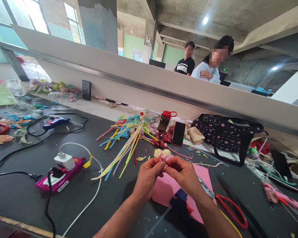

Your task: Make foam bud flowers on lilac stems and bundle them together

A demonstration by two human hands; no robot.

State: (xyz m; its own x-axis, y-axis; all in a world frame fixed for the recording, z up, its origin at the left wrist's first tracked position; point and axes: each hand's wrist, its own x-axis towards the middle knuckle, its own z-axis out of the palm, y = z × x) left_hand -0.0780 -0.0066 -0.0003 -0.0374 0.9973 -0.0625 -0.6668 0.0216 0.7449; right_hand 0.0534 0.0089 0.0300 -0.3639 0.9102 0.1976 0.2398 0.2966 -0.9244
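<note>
Dark tabletop (109, 198) carries a pink sheet (206, 177); above it, the left hand (148, 173) and right hand (182, 170) have fingers pinched around a thin stem (165, 159), apparently lilac, just below cream fuzzy tufts (158, 153).

No lettering or number can be read. At 2 o'clock in the view, a small green sign (224, 69) glows in the background — too small to make out. At 8 o'clock, a yellow tag (87, 162) and a purple power strip (70, 178) — any print there is illegible.
</note>
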